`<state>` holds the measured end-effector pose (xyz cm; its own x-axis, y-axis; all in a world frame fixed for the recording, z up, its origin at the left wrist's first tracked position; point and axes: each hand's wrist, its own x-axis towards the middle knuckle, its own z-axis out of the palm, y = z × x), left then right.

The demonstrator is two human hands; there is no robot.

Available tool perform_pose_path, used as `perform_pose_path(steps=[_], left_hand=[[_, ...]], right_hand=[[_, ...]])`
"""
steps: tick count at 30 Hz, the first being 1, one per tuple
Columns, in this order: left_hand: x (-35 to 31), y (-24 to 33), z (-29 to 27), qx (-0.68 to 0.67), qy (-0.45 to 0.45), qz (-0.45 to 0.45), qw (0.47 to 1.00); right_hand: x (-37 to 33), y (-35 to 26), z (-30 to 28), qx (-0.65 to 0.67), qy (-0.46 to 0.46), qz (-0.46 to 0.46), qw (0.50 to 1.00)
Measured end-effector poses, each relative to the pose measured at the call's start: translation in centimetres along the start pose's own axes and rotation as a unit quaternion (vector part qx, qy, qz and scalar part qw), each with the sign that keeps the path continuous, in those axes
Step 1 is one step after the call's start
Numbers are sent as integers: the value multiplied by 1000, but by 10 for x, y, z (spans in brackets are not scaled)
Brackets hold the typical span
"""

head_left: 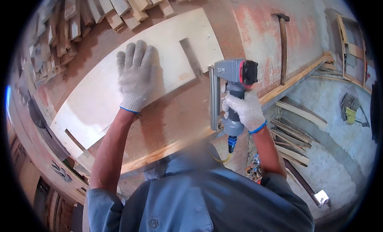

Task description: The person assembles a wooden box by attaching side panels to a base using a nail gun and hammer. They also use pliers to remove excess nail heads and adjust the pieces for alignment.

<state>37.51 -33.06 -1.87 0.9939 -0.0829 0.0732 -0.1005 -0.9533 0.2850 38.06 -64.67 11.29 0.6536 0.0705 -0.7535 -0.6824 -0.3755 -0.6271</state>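
My left hand (137,75), in a white knit glove, lies flat with fingers spread on a pale plywood panel (95,100) that has narrow slots cut in it. The panel rests on a reddish-brown workbench (175,112). My right hand (246,109), also gloved, grips the handle of a grey pneumatic nail gun (233,78) with a red and black cap. The gun is held upright beside the panel's right end, its long magazine pointing down. A yellow air hose (218,158) hangs from the handle's base.
Several short wood blocks (79,20) are heaped along the bench's far left. A hammer (283,44) lies on the bench at the right. Wood strips and offcuts (295,128) litter the concrete floor to the right. A circular saw blade (36,116) shows at the left.
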Motion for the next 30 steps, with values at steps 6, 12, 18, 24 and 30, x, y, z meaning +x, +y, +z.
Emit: perform_pose_path(steps=[6, 12, 18, 24, 30], left_hand=[[-2, -4, 3, 11, -31, -22, 999], [-4, -3, 2, -11, -14, -11, 1000], [1, -5, 1, -19, 54, 16, 998], [5, -3, -14, -40, -45, -23, 998], [1, -4, -14, -58, -40, -26, 997]], right_hand=[[1, -25, 13, -65, -3, 3, 998], [35, 1, 16, -206, -47, -223, 952], [29, -57, 35, -19, 15, -38, 999], [52, -78, 39, -66, 3, -51, 997], [81, -101, 43, -127, 1, -146, 981]])
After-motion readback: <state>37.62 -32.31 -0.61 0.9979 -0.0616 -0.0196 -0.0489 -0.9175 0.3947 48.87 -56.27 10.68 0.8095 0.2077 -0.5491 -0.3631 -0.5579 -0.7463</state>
